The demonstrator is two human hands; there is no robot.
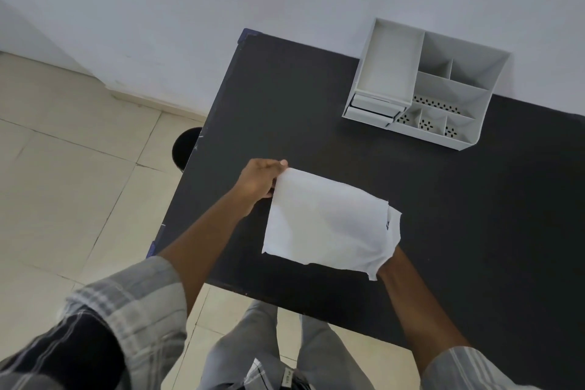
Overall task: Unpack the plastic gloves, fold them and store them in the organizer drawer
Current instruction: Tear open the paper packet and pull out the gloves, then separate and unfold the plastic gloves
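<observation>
A white plastic packet of gloves is held just above the black table. My left hand pinches the packet's far left corner. My right hand is hidden inside the packet's open right end; only its wrist shows, so I cannot tell what the fingers grip. The grey organizer stands at the table's far right against the wall, with two small drawers at its front left, both pushed nearly in.
The organizer has an open tray on top and several open compartments. A black bin stands on the tiled floor beside the table's left edge. My legs are at the table's near edge.
</observation>
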